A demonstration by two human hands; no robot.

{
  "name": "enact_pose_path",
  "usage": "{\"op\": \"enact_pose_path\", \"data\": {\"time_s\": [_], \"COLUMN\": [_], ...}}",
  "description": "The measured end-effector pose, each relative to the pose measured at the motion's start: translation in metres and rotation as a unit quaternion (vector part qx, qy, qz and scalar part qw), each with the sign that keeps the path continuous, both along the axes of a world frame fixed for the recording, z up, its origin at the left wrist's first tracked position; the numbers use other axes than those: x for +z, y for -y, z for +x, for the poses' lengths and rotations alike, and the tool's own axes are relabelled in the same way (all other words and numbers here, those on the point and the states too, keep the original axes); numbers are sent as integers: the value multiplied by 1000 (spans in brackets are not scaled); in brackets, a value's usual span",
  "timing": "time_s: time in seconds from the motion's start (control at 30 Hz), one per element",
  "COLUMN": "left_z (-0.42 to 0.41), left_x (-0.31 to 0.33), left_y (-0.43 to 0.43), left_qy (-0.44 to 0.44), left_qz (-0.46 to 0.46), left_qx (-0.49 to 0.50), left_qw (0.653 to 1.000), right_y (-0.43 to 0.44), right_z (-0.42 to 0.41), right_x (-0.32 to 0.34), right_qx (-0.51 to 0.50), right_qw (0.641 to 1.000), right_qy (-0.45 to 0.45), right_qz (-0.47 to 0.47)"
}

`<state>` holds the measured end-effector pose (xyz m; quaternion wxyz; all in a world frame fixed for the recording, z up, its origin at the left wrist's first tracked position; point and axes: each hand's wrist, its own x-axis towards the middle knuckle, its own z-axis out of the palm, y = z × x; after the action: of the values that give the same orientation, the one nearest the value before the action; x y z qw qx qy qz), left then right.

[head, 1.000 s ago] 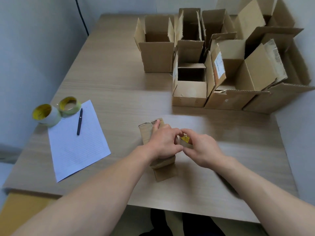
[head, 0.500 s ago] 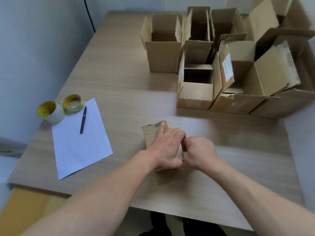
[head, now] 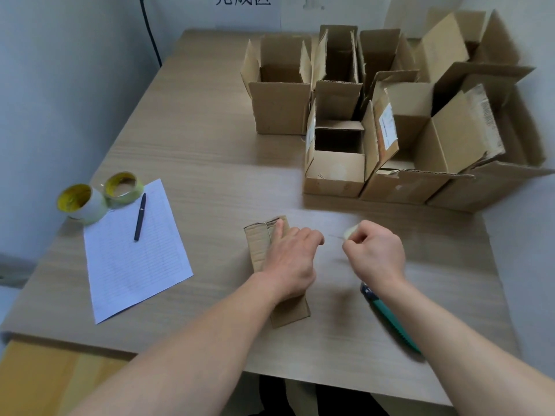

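Note:
A flattened brown cardboard box (head: 257, 246) lies on the wooden table (head: 210, 181) in front of me. My left hand (head: 291, 259) rests flat on it and presses it down, with the fingers mostly straight. Just to the right, my right hand (head: 375, 253) is curled and pinches a small pale strip of tape (head: 350, 232) between thumb and fingers, held a little above the table and apart from the box. The tape piece is blurred.
A teal utility knife (head: 389, 318) lies on the table partly under my right forearm. Two tape rolls (head: 79, 202) (head: 123, 186), a lined sheet of paper (head: 135, 256) and a pen (head: 140, 217) sit at the left. Several open cardboard boxes (head: 335, 172) stand at the back right.
My right hand has pulled away from the left hand toward the right, taking the tape strip off the flattened box. The left hand stays pressed on the box.

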<state>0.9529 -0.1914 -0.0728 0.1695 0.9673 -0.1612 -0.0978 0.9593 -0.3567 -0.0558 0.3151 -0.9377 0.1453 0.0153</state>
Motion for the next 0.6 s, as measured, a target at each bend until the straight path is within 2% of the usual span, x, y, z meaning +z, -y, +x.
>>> {"op": "enact_pose_path", "data": {"time_s": [0.07, 0.13, 0.2, 0.27, 0.33, 0.43, 0.6], "left_z": [1, -4, -16, -37, -56, -67, -67], "left_x": [0, 2, 2, 1, -6, -27, -36], "left_y": [-7, -19, -29, -29, -25, -19, -24], "left_qy": [-8, 74, 200, 241, 179, 43, 66], "left_qz": [-122, -212, -198, -145, -135, -179, -195], "left_qx": [23, 49, 108, 184, 246, 295, 242], "left_qw": [992, 973, 954, 942, 943, 938, 948], "right_y": [0, 0, -2, -7, -17, -39, -70], "right_z": [-6, -11, -15, -20, -23, -28, -34], "right_x": [3, 6, 5, 1, -3, -6, -16], "right_qx": [-49, -89, -119, -145, -156, -155, -158], "right_qw": [995, 985, 976, 970, 964, 955, 953], "right_qy": [22, 38, 49, 46, 33, 14, 9], "right_qz": [83, 140, 176, 192, 212, 253, 259]}}
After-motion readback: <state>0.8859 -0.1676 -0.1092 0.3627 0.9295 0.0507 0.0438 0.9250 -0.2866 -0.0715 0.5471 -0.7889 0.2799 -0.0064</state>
